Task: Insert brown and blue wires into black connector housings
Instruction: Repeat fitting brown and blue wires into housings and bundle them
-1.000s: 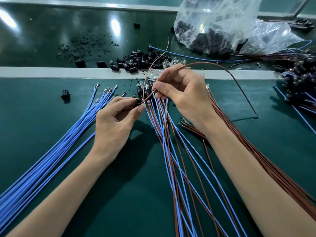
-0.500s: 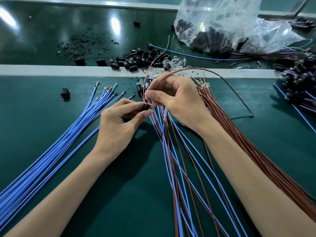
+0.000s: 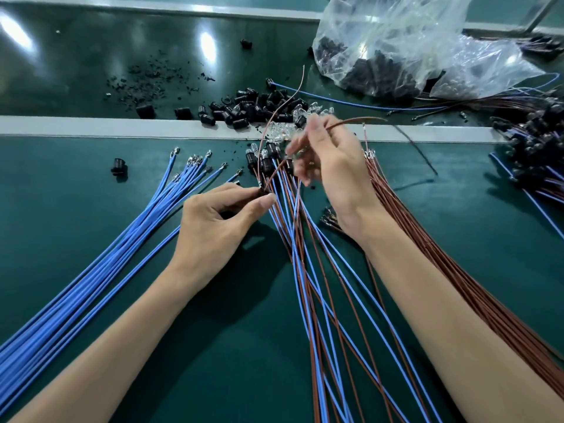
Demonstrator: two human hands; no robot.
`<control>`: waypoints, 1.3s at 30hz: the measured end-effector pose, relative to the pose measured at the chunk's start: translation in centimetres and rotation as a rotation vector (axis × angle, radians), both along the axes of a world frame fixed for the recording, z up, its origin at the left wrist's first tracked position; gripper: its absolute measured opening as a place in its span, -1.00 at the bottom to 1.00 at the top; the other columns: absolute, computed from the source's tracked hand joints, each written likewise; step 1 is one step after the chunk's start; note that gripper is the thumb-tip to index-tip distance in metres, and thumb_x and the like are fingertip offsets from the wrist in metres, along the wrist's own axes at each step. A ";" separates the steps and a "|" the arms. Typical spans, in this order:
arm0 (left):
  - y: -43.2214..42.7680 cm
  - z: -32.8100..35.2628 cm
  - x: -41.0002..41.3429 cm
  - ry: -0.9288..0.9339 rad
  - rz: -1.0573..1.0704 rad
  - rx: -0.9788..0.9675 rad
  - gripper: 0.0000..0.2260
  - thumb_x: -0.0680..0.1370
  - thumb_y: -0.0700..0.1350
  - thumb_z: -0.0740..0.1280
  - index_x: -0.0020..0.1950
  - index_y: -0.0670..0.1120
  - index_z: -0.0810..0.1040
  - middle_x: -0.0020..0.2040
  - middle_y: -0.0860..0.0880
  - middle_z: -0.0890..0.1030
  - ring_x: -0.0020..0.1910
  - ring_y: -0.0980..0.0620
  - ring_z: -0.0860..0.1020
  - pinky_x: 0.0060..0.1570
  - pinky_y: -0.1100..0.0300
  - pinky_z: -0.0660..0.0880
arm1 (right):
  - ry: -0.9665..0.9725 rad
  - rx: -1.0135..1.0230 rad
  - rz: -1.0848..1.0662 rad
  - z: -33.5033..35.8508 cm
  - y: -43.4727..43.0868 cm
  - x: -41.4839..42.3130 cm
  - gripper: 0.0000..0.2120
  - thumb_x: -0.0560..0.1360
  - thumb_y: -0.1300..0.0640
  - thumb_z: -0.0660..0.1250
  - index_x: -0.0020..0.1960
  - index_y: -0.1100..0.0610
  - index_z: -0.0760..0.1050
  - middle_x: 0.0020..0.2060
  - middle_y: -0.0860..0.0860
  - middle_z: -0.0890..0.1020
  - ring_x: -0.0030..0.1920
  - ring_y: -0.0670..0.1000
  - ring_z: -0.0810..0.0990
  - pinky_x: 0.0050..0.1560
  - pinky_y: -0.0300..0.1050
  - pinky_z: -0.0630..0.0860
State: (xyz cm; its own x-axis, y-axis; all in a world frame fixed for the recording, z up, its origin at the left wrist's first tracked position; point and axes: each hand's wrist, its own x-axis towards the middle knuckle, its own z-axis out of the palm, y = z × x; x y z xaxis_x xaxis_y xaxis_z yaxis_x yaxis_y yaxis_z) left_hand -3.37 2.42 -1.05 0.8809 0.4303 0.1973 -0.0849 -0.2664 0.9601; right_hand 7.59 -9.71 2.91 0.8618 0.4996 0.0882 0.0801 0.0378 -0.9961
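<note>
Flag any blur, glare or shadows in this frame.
Head view: right hand, gripping the brown wire, is motion-blurred; left hand, pinching a black connector housing, is sharp; glare patches on the rear belt; soft hand shadows on the green mat.

I log clear bags (image 3: 396,35) far right, black crumbs (image 3: 146,77) far left. Grey strip (image 3: 76,126) crosses the green bench (image 3: 45,178); clear bulbs (image 3: 282,131) lie on it.

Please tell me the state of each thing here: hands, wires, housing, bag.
left hand, pinches black housing.
right hand, blurred, holds brown wire.
brown wire, arched, one end at the housing.
blue wires, lying loose, fanned out.
plastic bag, crumpled, dark parts inside.
</note>
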 end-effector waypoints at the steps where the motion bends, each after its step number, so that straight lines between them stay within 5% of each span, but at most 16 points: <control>1: 0.0 0.0 -0.1 0.005 -0.015 -0.002 -0.88 0.40 0.02 0.44 -0.14 0.01 0.68 -0.31 -0.06 0.57 -0.33 0.11 0.44 -0.35 0.09 0.35 | -0.091 -0.126 0.012 -0.1 -0.1 0.1 -0.75 0.62 0.09 0.17 -0.21 0.12 0.43 -0.39 -0.04 0.52 -0.43 -0.09 0.43 -0.39 -0.22 0.35; 5: -0.1 0.2 -0.2 0.016 -0.044 0.029 -0.85 0.40 0.00 0.44 -0.10 -0.01 0.69 -0.27 -0.12 0.62 -0.31 0.10 0.47 -0.32 0.07 0.38 | -0.250 -0.472 0.249 -0.2 -0.3 0.2 -0.82 0.51 0.03 0.35 -0.20 0.10 0.56 -0.44 -0.15 0.52 -0.44 -0.20 0.42 -0.30 -0.28 0.35; 8: -0.2 0.2 -0.1 0.029 -0.034 -0.009 -0.85 0.39 0.00 0.45 -0.13 -0.03 0.70 -0.29 -0.11 0.61 -0.31 0.11 0.46 -0.32 0.08 0.37 | 0.019 -0.162 0.195 0.3 -0.1 0.1 -0.78 0.58 -0.01 0.23 -0.01 0.16 0.47 -0.20 0.02 0.62 -0.37 -0.11 0.54 -0.30 -0.26 0.49; 11: -0.2 0.3 -0.1 0.038 -0.050 -0.021 -0.86 0.39 0.00 0.46 -0.17 -0.05 0.70 -0.32 -0.14 0.57 -0.33 0.11 0.44 -0.34 0.12 0.34 | 0.134 0.125 0.063 0.5 0.0 -0.1 -0.79 0.63 0.10 0.15 -0.10 0.18 0.44 -0.24 0.06 0.60 -0.38 -0.09 0.55 -0.36 -0.28 0.49; 15: -0.2 0.5 -0.2 0.047 -0.107 -0.015 -0.90 0.40 -0.01 0.46 -0.20 -0.02 0.69 -0.31 -0.17 0.57 -0.34 0.11 0.43 -0.38 0.24 0.34 | -0.192 -0.278 0.175 0.0 -0.3 -0.2 -0.81 0.54 0.12 0.33 -0.22 0.13 0.59 -0.37 -0.08 0.61 -0.37 -0.12 0.53 -0.30 -0.20 0.45; 17: -0.2 0.5 -0.2 0.049 -0.100 -0.031 -0.87 0.40 0.01 0.46 -0.19 -0.03 0.70 -0.28 -0.20 0.59 -0.32 0.06 0.46 -0.34 0.14 0.38 | -0.179 -0.358 0.258 0.1 -0.4 -0.3 -0.89 0.49 0.07 0.40 -0.15 0.09 0.64 -0.28 -0.02 0.67 -0.32 -0.06 0.58 -0.25 -0.19 0.50; 22: -0.1 0.3 -0.2 0.054 -0.092 -0.036 -0.87 0.38 0.05 0.46 -0.24 0.01 0.69 -0.30 -0.16 0.59 -0.33 0.06 0.46 -0.30 0.01 0.38 | 0.008 0.085 0.062 0.7 -0.4 -0.5 -0.88 0.55 0.17 0.31 -0.14 0.13 0.59 -0.28 -0.03 0.63 -0.38 -0.14 0.49 -0.39 -0.32 0.38; 26: 0.0 0.2 -0.2 0.050 -0.093 -0.020 -0.82 0.38 0.06 0.46 -0.22 -0.04 0.69 -0.29 -0.17 0.59 -0.32 0.05 0.46 -0.29 0.04 0.38 | -0.115 -0.083 0.091 0.7 0.1 -1.0 -0.96 0.49 0.15 0.39 -0.13 0.10 0.56 -0.27 -0.02 0.64 -0.38 -0.14 0.54 -0.37 -0.34 0.42; 32: -0.2 0.2 -0.1 0.021 -0.101 -0.021 -0.85 0.37 0.02 0.46 -0.22 -0.06 0.68 -0.36 -0.03 0.55 -0.35 0.14 0.43 -0.34 0.27 0.33 | -0.083 -0.289 -0.325 0.0 0.5 -0.9 -0.77 0.46 -0.07 0.39 -0.13 0.00 0.37 -0.20 -0.03 0.56 -0.20 0.03 0.62 -0.13 0.05 0.60; 35: -0.1 0.3 -0.2 0.002 -0.107 -0.033 -0.80 0.37 0.01 0.46 -0.19 -0.13 0.68 -0.30 -0.17 0.57 -0.33 0.10 0.42 -0.32 0.19 0.32 | 0.017 -0.216 -0.328 0.3 0.2 0.1 -0.79 0.49 -0.05 0.37 -0.09 0.05 0.40 -0.20 -0.03 0.58 -0.31 -0.07 0.62 -0.30 -0.16 0.55; 39: -0.1 0.4 -0.2 0.017 -0.155 0.002 -0.86 0.38 -0.01 0.46 -0.18 -0.07 0.68 -0.33 -0.03 0.56 -0.34 0.14 0.42 -0.34 0.31 0.32 | 0.218 -0.005 -0.105 0.6 -0.1 0.6 -0.85 0.52 0.18 0.36 0.06 0.20 0.48 -0.22 0.01 0.65 -0.39 -0.16 0.55 -0.38 -0.34 0.44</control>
State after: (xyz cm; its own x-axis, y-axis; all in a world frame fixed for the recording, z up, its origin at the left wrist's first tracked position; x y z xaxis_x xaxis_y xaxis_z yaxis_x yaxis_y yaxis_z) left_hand -3.58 2.35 -0.60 0.9400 0.2881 0.1827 -0.1092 -0.2535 0.9612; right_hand 8.21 -9.84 3.49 0.9074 0.4061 -0.1084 -0.1341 0.0352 -0.9903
